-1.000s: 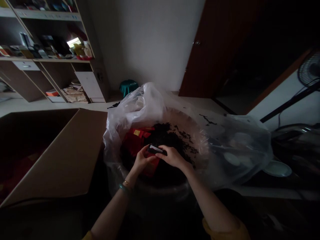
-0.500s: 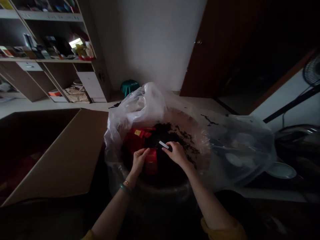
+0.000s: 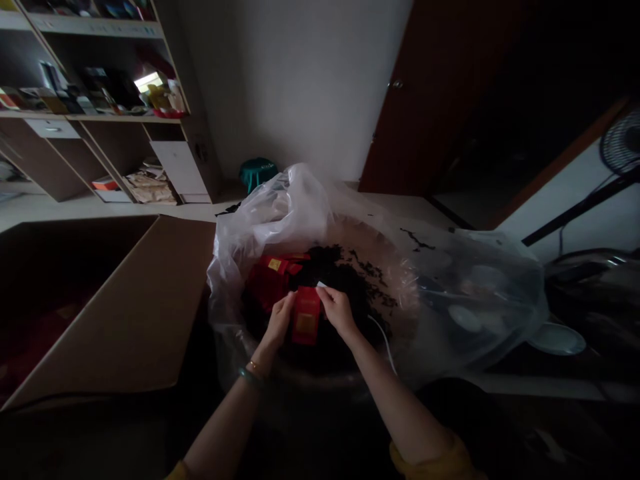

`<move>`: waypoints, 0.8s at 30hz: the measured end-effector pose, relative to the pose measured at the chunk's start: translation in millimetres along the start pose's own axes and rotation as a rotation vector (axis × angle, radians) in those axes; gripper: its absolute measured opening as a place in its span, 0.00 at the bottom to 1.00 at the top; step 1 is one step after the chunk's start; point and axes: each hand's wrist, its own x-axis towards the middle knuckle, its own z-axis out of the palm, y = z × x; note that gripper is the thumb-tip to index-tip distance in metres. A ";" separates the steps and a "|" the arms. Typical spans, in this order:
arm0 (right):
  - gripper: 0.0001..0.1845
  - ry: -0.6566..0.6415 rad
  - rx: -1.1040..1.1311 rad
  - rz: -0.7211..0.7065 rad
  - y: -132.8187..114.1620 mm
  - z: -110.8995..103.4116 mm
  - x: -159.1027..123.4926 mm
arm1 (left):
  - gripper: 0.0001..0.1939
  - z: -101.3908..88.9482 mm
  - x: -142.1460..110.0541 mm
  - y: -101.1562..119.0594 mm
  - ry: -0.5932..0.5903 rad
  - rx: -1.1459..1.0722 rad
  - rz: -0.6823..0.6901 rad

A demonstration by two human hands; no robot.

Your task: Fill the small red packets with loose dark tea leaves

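Note:
My left hand [image 3: 280, 322] is closed, pinching the upper left edge of a red packet [image 3: 306, 317] with a gold patch on its front. My right hand [image 3: 337, 310] is closed at the packet's upper right corner. From its fingertips sticks the end of a small white bar [image 3: 321, 285]; the rest of the bar is hidden by the hand. Below both hands is a wide round tub lined with clear plastic sheeting [image 3: 300, 200]. In it lie dark, dried leaf-like pieces [image 3: 345, 273], and more red packets [image 3: 267, 280] are heaped on the left.
An open cardboard box [image 3: 125, 320] with red things inside stands at the left. A thin white cord [image 3: 385, 340] curves beside my right forearm. Behind are a shelf unit [image 3: 95, 117], a green-covered bin [image 3: 257, 173] and a brown door [image 3: 390, 127]. A fan [image 3: 620, 143] is at the right.
My right hand has moved left with the white bar, from beside the packet to its upper right corner. The packet has come up slightly, and the white cord now shows.

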 end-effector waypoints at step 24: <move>0.23 -0.076 0.406 0.175 2.1 24.0 43.0 | 0.24 -9.0 5.4 -7.9 0.584 -0.005 0.354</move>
